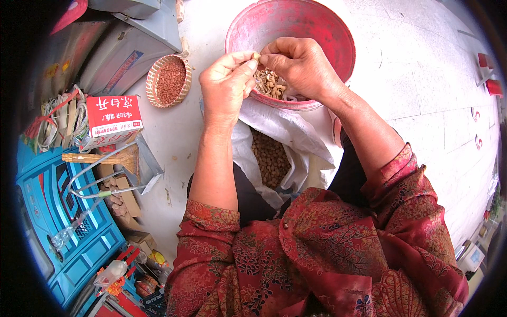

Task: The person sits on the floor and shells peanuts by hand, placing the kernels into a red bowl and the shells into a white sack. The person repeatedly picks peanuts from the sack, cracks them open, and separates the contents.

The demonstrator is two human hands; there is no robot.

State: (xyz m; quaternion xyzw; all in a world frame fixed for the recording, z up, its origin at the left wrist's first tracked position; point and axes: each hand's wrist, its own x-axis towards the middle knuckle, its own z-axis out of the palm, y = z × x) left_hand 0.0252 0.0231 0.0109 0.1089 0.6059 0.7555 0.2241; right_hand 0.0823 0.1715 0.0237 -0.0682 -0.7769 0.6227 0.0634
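Observation:
Both hands meet above the near left part of a red plastic tub. Between their fingertips is a small pale peanut, pinched by the thumb and forefinger of my left hand and by those of my right hand. Whether it is whole or cracked is too small to tell. Broken peanut shells lie in the tub beneath the hands. Nearer my body, between the knees, an open white woven sack holds unshelled peanuts. Left of the tub, a woven basket contains reddish shelled peanuts.
At the left are a red and white carton, a metal dustpan with a straw hand broom, a cardboard box of ginger-like roots and a large blue plastic container. Grey metal equipment stands behind the basket.

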